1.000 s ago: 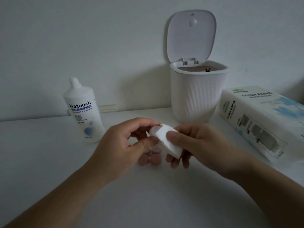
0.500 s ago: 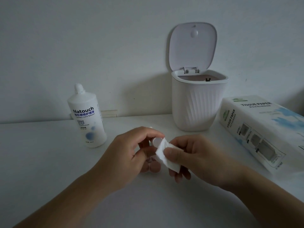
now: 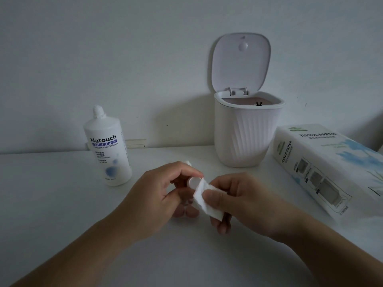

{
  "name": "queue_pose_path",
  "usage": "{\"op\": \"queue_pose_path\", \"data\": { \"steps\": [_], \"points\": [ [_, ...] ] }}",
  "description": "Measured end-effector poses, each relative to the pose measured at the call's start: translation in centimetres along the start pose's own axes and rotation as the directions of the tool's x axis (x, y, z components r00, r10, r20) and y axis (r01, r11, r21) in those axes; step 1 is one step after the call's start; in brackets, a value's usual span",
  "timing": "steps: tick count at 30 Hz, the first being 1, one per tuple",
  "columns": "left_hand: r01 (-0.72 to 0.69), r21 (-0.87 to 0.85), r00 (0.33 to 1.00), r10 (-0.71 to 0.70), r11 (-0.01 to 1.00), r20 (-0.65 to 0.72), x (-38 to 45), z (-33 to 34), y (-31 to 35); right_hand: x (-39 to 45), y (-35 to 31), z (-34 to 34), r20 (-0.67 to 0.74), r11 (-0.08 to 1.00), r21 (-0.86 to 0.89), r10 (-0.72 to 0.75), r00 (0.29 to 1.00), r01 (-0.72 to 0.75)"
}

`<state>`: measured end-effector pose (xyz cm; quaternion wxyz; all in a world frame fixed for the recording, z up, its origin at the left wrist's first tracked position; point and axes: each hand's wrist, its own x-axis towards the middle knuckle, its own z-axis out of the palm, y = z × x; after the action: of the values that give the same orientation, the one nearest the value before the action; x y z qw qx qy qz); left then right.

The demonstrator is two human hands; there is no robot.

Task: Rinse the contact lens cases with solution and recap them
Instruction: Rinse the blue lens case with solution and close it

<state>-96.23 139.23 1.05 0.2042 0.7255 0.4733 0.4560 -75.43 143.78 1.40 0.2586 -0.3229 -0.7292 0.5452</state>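
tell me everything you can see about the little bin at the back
The bin is a small white plastic tabletop bin with slanted ribs down its front and a rounded rim. Its hinged lid stands flipped up and open against the wall, with a round knob near its top edge. Inside, a pinkish lining and a small dark object show near the rim. It stands upright on the white table, just left of the tissue pack; neither hand touches it.

Light: dim, bluish, even | shadows: soft, bin (image 3: 246,133) casts toward 9 o'clock on wall | focus: sharp centre | edges: slight wide-angle bowing
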Motion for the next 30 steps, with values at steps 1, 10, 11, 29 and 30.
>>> {"op": "queue_pose_path", "data": {
  "steps": [1, 10, 11, 29, 30],
  "points": [
    [-0.005, 0.012, 1.0, 0.005, 1.0, 0.026, 0.0, -0.1, -0.1, 0.0, -0.1, 0.0, 0.023, 1.0, -0.014, 0.011, 1.0, -0.011],
    [0.029, -0.064, 0.992, -0.037, 0.998, -0.121, -0.6, 0.9, 0.0, 0.3, -0.2, 0.6, -0.2, 0.988, 0.13, -0.059, 0.978, 0.087],
    [0.008, -0.037, 0.991, -0.013, 0.999, -0.137, -0.6, 1.1, 0.1, 0.2, -0.3, 0.7, -0.208, 0.981, 0.161, -0.072, 0.975, 0.107],
    [-0.024, -0.068, 0.986, 0.012, 0.997, -0.169, -0.9, 1.6, 0.9, 0.2, -0.4, 0.8, -0.208, 0.961, 0.232, -0.1, 0.973, 0.148],
    [-0.027, -0.065, 0.987, 0.016, 0.998, -0.16, -0.8, 1.5, 0.8, 0.2, -0.3, 0.8, -0.201, 0.963, 0.225, -0.1, 0.974, 0.145]
  ]
}}
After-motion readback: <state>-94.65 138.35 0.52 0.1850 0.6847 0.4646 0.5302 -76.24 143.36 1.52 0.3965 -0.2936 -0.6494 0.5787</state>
